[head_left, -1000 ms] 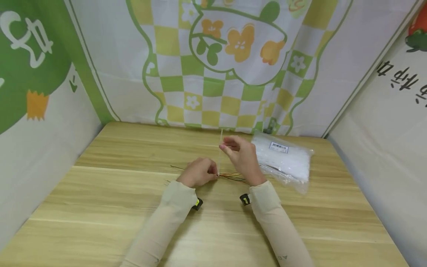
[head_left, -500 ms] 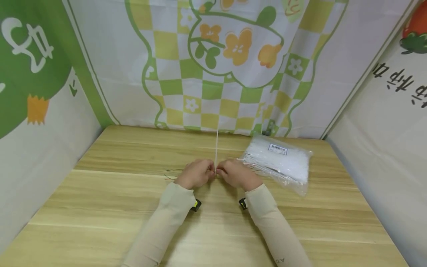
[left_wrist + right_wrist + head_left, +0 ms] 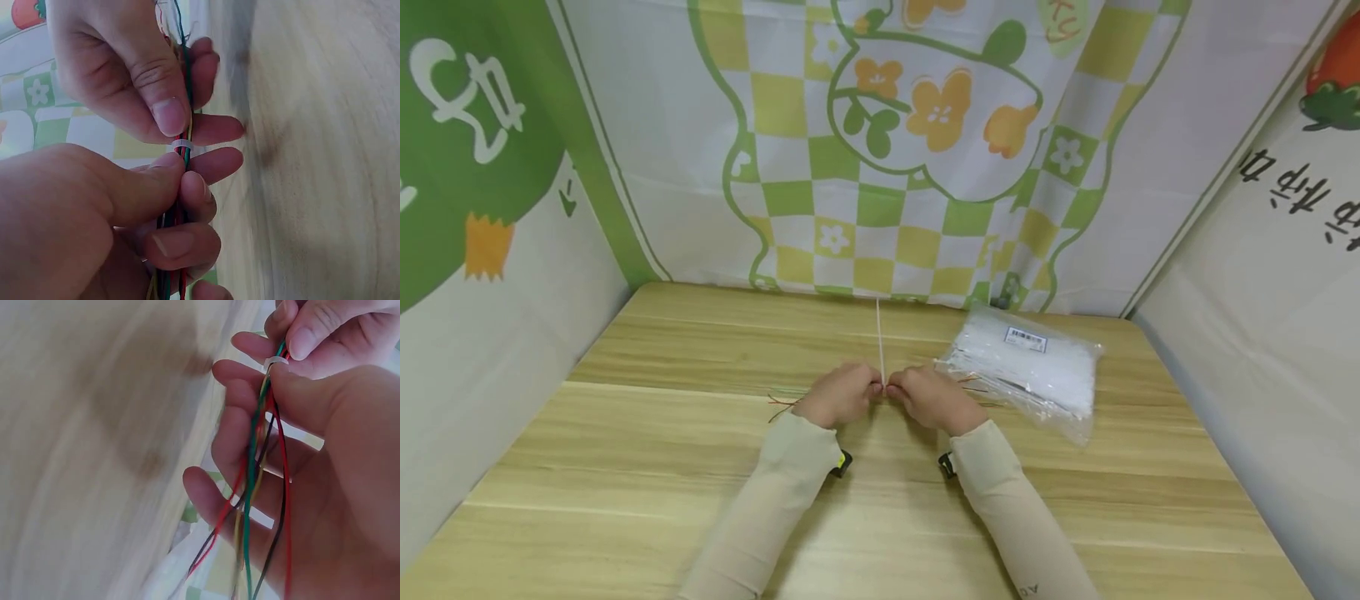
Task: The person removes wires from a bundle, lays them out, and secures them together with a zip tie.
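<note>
A bundle of thin red, green, black and yellow wires (image 3: 251, 462) runs between my two hands. Around it sits a white cable tie (image 3: 182, 144), its long tail (image 3: 881, 337) standing up away from me in the head view. My left hand (image 3: 842, 395) pinches the wires on one side of the tie, thumb against fingers. On the other side, my right hand (image 3: 934, 397) pinches them close to the tie. Loose wire ends stick out past both hands. In the right wrist view, the right hand's lower fingers are spread behind the fanned wires.
A clear plastic bag (image 3: 1022, 362) of white cable ties with a barcode label lies just beyond the right hand on the wooden table (image 3: 880, 533). A patterned curtain (image 3: 917, 242) hangs along the table's back edge.
The right hand came down from the tie's tail and now pinches the wires beside the left hand. The tail leans slightly left. The left hand has barely moved.
</note>
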Available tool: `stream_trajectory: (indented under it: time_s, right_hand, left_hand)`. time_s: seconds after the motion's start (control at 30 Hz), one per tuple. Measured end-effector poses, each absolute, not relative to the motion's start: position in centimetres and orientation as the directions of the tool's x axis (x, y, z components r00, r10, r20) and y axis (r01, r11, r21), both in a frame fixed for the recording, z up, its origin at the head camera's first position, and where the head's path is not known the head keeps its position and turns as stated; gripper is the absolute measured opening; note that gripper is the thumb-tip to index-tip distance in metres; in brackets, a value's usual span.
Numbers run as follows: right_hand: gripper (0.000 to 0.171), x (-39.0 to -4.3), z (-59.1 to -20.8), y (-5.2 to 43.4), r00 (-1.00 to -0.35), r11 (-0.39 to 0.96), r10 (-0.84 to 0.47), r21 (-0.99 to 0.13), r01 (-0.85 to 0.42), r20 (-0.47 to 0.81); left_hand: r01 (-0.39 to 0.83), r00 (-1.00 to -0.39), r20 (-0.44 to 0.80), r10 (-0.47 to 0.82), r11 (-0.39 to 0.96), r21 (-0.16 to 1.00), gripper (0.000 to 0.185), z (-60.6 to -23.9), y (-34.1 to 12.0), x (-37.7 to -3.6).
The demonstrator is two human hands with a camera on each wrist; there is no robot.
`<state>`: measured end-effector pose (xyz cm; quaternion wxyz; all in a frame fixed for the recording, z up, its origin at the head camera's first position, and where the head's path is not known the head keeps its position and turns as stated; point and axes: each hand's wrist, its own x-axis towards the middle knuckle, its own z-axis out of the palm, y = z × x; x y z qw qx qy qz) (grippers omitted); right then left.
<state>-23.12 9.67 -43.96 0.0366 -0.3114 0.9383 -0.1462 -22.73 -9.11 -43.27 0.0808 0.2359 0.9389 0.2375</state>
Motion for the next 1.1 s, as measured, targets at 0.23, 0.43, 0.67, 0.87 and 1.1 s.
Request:
stream_trajectory:
  time_s: [0.23,0.43,0.67,0.87,1.1]
  right_hand:
    - [0.019,-23.2,-44.1,10.1,-0.804,0.76,-0.593,-0.302,-0.576,0.04]
    - [0.025,-23.4,-44.4,10.1,-0.821,0.786,-0.571,-0.273,-0.554,0.022]
    - [0.027,-23.4,-44.1,10.3,-0.831,0.81,-0.543,-0.184,-0.557,0.124]
    - [0.034,-23.1,-43.8,11.4,-0.796,0.791,-0.578,-0.117,-0.6,0.179]
    - [0.029,-22.6,-43.5,12.6,-0.646,0.662,-0.727,-0.013,-0.75,0.232]
  left_hand:
    - [0.4,-0.881,-0.053,0.47,0.801,0.445,0.022,-43.5,-8.5,-22.4]
    - [0.388,-0.9,-0.016,0.435,0.819,0.423,0.033,-43.7,-8.2,-22.1]
    - [0.416,-0.903,0.059,0.425,0.834,0.364,0.043,-43.8,-8.2,-22.1]
    - [0.49,-0.871,0.129,0.475,0.813,0.314,0.031,-43.8,-8.6,-21.8]
    - [0.649,-0.759,0.159,0.631,0.752,0.112,0.01,-43.0,-10.0,-20.7]
